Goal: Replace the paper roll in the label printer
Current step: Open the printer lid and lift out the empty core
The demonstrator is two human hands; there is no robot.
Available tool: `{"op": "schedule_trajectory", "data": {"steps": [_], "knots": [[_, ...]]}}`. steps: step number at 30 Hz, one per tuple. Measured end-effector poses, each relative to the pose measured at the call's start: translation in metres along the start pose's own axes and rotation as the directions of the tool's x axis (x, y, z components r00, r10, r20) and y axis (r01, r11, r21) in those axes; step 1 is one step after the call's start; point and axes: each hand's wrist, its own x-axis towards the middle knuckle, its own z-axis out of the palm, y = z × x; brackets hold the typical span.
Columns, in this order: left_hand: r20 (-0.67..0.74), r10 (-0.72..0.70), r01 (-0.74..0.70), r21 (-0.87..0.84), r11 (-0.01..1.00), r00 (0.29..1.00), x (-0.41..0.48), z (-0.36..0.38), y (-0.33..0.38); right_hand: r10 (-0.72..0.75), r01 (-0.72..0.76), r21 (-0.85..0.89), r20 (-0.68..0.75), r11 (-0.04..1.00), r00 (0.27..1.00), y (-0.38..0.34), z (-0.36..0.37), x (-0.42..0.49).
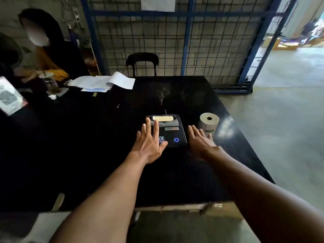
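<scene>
Both my forearms cross the near edge of the table (87,155). My left hand (149,144) is over the left half of the label printer (172,135), fingers spread. My right hand (201,142), with straight fingers slightly apart, is just beside the printer's right edge. Behind it, the paper roll (208,122) stands upright near the table's right edge, and open floor (280,128) lies beyond that edge. Papers (105,82) lie at the far left.

The label printer (172,135) is smooth, glossy black plastic, with pale matt paper at its slot. The paper roll (208,122) beside it is matt, off-white. The table (87,146) top shines black, scratched toward the far side; its near edge shows raw wood. The cage (189,32) behind is blue-painted metal with wire mesh, the floor (289,120) smooth concrete.
</scene>
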Motion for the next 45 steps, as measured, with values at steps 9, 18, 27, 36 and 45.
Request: {"op": "schedule_trajectory", "data": {"steps": [9,18,27,36,45], "knots": [[0.171,-0.271,0.295,-0.138,0.945,0.947,0.001,0.050,0.000,-0.003,-0.018,0.428,0.048,0.904,0.999,0.008,0.049,0.024],[-0.049,-0.277,0.264,-0.182,0.947,0.960,0.009,0.072,-0.010,0.007,0.017,0.621,-0.036,0.784,0.999,0.012,0.072,0.040],[-0.190,-0.295,0.254,-0.211,0.944,0.936,0.005,0.079,-0.014,-0.051,0.097,0.618,-0.091,0.780,0.995,0.019,0.081,0.040],[-0.206,-0.250,0.200,-0.236,0.951,0.946,0.005,0.080,-0.020,-0.062,0.122,0.543,-0.127,0.831,0.990,0.024,0.083,0.045],[-0.455,-0.329,0.139,-0.402,0.905,0.827,0.037,0.040,-0.015,0.076,0.151,0.623,-0.322,0.767,0.944,0.015,0.030,0.071]]}}
